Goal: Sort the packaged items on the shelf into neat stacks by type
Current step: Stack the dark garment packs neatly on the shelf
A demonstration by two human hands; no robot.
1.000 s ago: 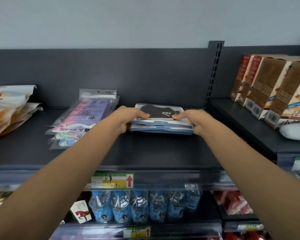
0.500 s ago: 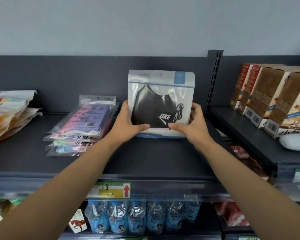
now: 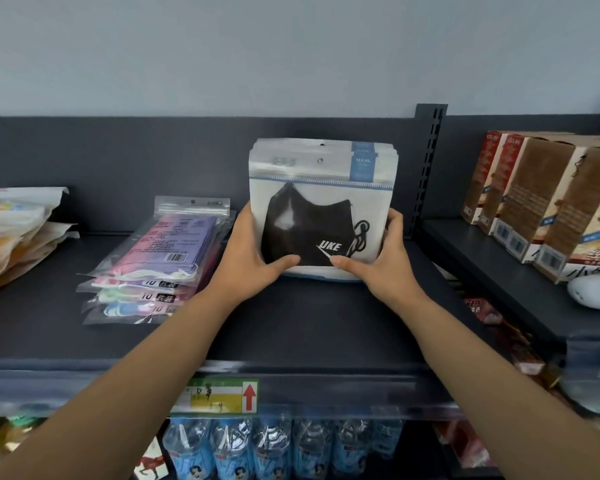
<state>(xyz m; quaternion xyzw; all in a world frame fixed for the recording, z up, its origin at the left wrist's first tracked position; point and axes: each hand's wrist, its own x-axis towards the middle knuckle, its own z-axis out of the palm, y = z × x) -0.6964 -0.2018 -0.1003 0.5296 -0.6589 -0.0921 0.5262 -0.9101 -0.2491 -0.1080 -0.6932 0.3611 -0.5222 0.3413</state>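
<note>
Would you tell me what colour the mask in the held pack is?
Black mask with white lettering, head view.

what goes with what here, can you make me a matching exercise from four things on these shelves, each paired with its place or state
Column one:
1. black mask pack
2. pastel mask packs
3. brown cartons
4. water bottles

Column two:
a. standing in a row on the right-hand shelf
b. held upright between left hand and right hand
c. on the lower shelf, under the price tag
d. lying in a flat stack left of the hands

Pairs: 1-b, 2-d, 3-a, 4-c
</note>
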